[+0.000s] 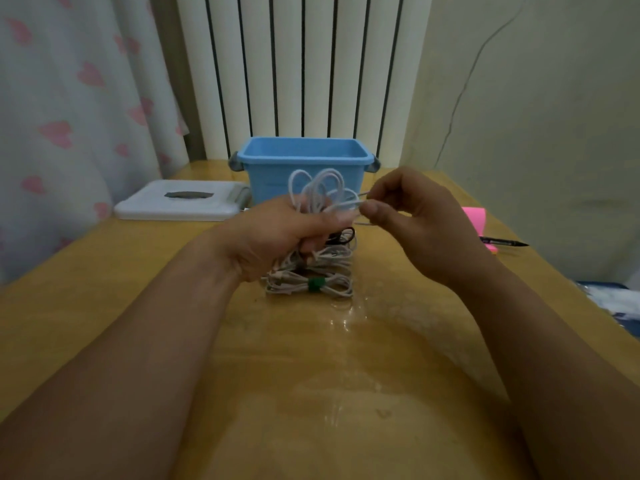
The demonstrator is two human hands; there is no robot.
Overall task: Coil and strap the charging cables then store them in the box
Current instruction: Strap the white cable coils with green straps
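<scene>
My left hand (pixel 277 237) is closed around a coiled white charging cable (pixel 322 190), whose loops stick up above my fist. My right hand (pixel 419 220) pinches the free end of that same cable just right of the loops. Below my hands, on the wooden table (pixel 311 375), lies a pile of coiled white cables (pixel 332 258); the nearest bundle (pixel 287 288) carries a green strap (pixel 316 284). A black cable (pixel 343 236) shows behind the pile. The open blue box (pixel 304 157) stands at the back of the table, behind my hands.
The box's white lid (pixel 180 200) lies flat to the left of the box. A pink notepad (pixel 476 220) and a black pen (pixel 504 242) rest at the right edge. A radiator and a curtain stand behind the table, a wall to the right.
</scene>
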